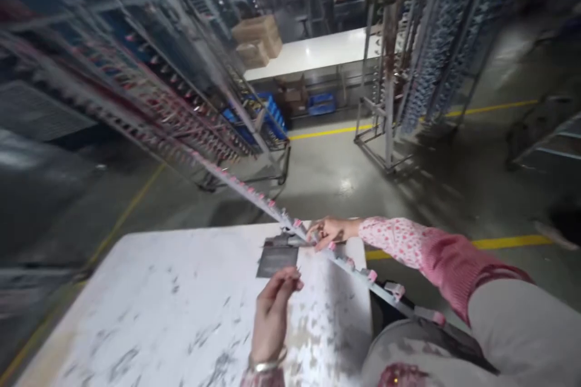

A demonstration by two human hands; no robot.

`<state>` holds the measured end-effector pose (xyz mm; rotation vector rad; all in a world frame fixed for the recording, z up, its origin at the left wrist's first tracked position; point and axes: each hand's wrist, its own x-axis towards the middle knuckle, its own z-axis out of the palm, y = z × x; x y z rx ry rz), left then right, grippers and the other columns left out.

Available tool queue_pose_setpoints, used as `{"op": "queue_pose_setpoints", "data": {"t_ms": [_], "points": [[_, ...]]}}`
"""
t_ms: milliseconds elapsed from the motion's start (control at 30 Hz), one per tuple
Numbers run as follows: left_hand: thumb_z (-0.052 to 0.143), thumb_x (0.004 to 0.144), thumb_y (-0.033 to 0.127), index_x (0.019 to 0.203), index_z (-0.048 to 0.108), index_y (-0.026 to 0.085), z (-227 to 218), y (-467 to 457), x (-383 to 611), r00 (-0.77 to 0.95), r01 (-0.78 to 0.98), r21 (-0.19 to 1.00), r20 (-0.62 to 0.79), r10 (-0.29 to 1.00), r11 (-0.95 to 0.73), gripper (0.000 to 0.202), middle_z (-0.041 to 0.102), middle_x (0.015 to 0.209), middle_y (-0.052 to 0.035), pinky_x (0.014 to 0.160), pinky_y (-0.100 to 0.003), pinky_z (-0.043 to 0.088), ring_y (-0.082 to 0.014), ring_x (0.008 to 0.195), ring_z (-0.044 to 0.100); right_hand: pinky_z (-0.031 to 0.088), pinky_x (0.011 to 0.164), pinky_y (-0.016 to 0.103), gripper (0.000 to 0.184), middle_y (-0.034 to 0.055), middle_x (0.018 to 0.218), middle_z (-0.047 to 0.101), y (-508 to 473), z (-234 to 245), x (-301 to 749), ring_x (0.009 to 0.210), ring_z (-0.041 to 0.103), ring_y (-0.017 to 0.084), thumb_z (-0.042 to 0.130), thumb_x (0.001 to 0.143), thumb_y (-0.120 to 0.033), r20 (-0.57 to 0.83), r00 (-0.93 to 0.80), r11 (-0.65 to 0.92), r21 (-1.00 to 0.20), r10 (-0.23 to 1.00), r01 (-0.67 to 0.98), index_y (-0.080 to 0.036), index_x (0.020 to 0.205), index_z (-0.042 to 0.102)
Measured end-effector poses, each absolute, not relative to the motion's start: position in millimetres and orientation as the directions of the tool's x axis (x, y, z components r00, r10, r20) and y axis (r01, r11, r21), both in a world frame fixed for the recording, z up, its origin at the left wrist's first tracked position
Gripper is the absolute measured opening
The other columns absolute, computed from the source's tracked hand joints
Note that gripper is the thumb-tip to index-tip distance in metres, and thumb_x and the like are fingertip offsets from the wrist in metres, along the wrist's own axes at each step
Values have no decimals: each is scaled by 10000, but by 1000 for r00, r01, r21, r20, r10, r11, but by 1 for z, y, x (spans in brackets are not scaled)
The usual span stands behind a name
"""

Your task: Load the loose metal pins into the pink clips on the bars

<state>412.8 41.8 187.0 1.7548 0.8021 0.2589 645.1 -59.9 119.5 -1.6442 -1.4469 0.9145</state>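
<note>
A long, narrow grey bar with small pink-and-grey pieces along it, such as one pink piece, runs slantwise over the table's right end. My right hand is at this bar, its fingers bent over it and closed; exactly what they pinch there is hard to see. Nearer to me, my left hand is raised above the table, thumb and fingertips pressed together. Whatever sits between those fingertips is too small and blurred to name. A dark flat pad lies under the bar, just beyond my left hand.
The white table has dark smudges. Tall racks with many small parts stand at left and right. Farther back, cardboard boxes rest on a white bench, with blue crates below. Yellow lines mark the floor.
</note>
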Motion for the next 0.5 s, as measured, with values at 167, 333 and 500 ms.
{"op": "queue_pose_setpoints", "data": {"t_ms": [167, 333, 500], "points": [[682, 755, 421, 927, 691, 137, 184, 43, 441, 740, 314, 934, -128, 661, -170, 332, 706, 791, -62, 692, -310, 546, -174, 658, 647, 398, 595, 207, 318, 0, 800, 607, -49, 90, 645, 660, 521, 105, 716, 760, -383, 91, 43, 68, -926, 995, 371, -145, 963, 659], [593, 841, 381, 820, 702, 163, 195, 45, 463, 739, 211, 814, 230, 633, -542, 245, 698, 852, -72, 755, -298, 511, -194, 814, 647, 397, 686, 241, 304, 37, 835, 590, -45, 101, 645, 751, 515, 140, 659, 823, -396, 196, -59, 194, -796, 979, 573, -124, 957, 635], [574, 861, 385, 855, 703, 165, 196, 50, 479, 735, 254, 725, 285, 615, -640, 256, 720, 808, -61, 698, -267, 506, -178, 724, 661, 364, 651, 240, 293, 42, 776, 583, -44, 112, 644, 691, 490, 136, 615, 861, -406, 185, -141, 231, -691, 972, 685, -116, 898, 632]]}}
